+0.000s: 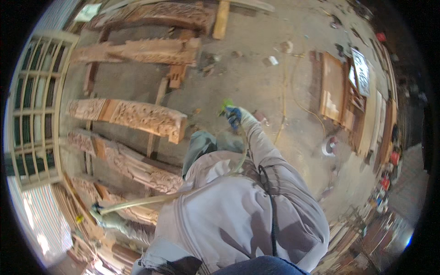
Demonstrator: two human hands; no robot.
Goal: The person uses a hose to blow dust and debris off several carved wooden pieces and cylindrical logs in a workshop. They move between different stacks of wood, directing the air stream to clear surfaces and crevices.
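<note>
My right hand [233, 117], in a blue and grey glove, is closed around a bright green fitting [227, 105] whose exact kind I cannot make out. A pale, translucent hose [146, 200] runs from this hand across the front of my jacket to the left. Out at the lower left, my gloved left hand [101, 217] is closed on the hose, beside a carved wooden piece [133, 211]. More carved wooden beams, one pale [137, 118] and one greyer [126, 158], lie in a row left of my legs.
Further carved pieces [137, 50] rest on wooden supports at the upper left. A barred window [39, 107] stands at the far left. Boards and panels [332, 87] lie to the right. A yellowish hose [284, 91] trails over the concrete floor near a white roll-like object [329, 145].
</note>
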